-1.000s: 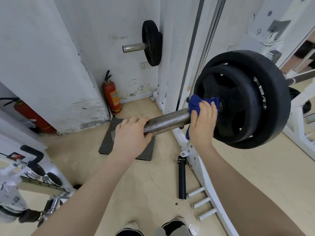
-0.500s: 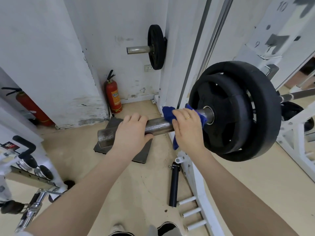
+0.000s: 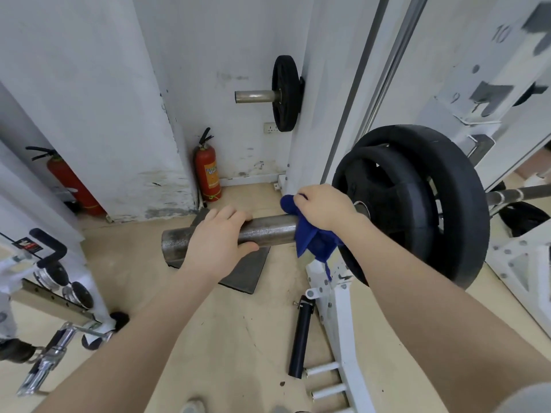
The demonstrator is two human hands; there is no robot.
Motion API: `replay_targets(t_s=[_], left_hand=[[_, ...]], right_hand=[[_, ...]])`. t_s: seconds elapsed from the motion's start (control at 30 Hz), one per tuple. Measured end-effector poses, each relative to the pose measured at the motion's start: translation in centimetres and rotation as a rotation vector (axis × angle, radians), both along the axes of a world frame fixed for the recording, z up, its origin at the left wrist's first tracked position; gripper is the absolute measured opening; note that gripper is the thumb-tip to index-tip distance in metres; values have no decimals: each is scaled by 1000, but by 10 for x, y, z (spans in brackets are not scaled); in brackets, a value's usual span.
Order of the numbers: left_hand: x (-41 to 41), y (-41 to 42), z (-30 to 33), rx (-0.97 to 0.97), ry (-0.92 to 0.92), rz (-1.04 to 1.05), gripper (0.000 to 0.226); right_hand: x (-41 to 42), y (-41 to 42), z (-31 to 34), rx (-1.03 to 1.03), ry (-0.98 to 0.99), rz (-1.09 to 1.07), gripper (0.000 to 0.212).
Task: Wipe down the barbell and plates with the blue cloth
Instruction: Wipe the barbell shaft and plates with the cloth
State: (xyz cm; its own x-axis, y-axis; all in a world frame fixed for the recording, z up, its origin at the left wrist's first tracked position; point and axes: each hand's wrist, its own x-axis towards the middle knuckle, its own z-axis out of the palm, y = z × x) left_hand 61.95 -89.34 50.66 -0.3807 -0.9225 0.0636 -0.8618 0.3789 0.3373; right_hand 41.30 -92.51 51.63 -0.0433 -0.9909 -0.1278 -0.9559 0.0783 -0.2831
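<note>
The barbell's steel sleeve runs from the left end toward two black plates on the right. My left hand grips the sleeve near its free end, fingers curled over the top. My right hand holds the blue cloth wrapped around the sleeve just outside the smaller plate; the cloth's loose corner hangs below the bar. The thin shaft of the bar continues past the plates at the right edge.
White rack frame with storage pegs stands under the bar. A black tube lies on the floor beside it. A dark mat, two red fire extinguishers, a wall-side plate on a peg and a machine at the left surround the spot.
My right hand slid the cloth outward along the sleeve away from the plate, then turned over the bar so its back faces up. My left hand kept its grip.
</note>
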Motion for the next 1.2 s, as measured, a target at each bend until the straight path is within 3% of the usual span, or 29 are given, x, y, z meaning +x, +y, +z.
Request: replay_targets(t_s=[0.1,0.17,0.27,0.33,0.43,0.5,0.57,0.7,0.77,0.83,0.9,0.97,1.07,1.2], left_hand=[[0,1,-2,-9,11,17,51],[-2,2,-1,-11,2,20,51],[-8,0,2,-23,-62,-2,52],[-7,0,1,-25,-67,-1,52],[-2,1,2,-24,-60,-33,54],[6,2,3,-13,-46,-58,60],[16,3,5,-15,-66,-63,66],[47,-4,9,-33,-144,54,71],[59,-9,12,-3,-151,59,71],[68,-11,17,53,-149,25,73],[78,-12,18,123,-77,-20,72],[88,-14,17,195,39,-76,65],[106,-22,12,345,352,-66,43],[125,-28,2,475,762,87,28]], right_hand=[[2,-6,7,94,34,-155,26],[27,-5,7,67,94,-59,25],[53,11,-3,-201,109,223,30],[39,9,-2,-173,62,264,30],[9,-3,4,78,5,5,33],[18,-7,6,101,84,-95,31],[53,-5,0,-3,180,-23,36],[121,18,-7,-336,173,219,33],[116,16,-3,-283,102,265,31],[94,3,1,-44,1,170,30],[79,-8,5,120,-35,-13,31],[96,-11,7,117,33,-95,29],[162,2,-5,-160,154,-50,30],[188,29,-18,-490,118,109,37]])
